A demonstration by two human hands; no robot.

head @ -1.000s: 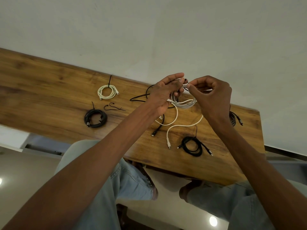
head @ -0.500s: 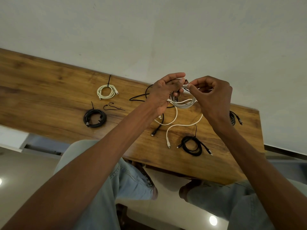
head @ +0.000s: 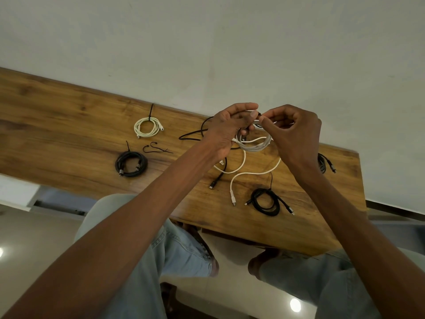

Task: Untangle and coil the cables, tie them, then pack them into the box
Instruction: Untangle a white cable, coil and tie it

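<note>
A wooden table (head: 69, 125) is seen running from far left to near right, set against a pale wall (head: 230, 42). Above its middle a white cable coil (head: 254, 143) is held up by both hands, its loose ends trailing onto the wood. The left hand (head: 226, 128) is curled around the coil, and the right hand (head: 295, 132) is pinched on a thin black tie (head: 259, 114) at the coil's top. On the table are laid a tied black coil (head: 131, 163) at left, a tied white coil (head: 147, 127) farther back, a black coil (head: 266, 201) near right, and a spare tie (head: 156, 149).
</note>
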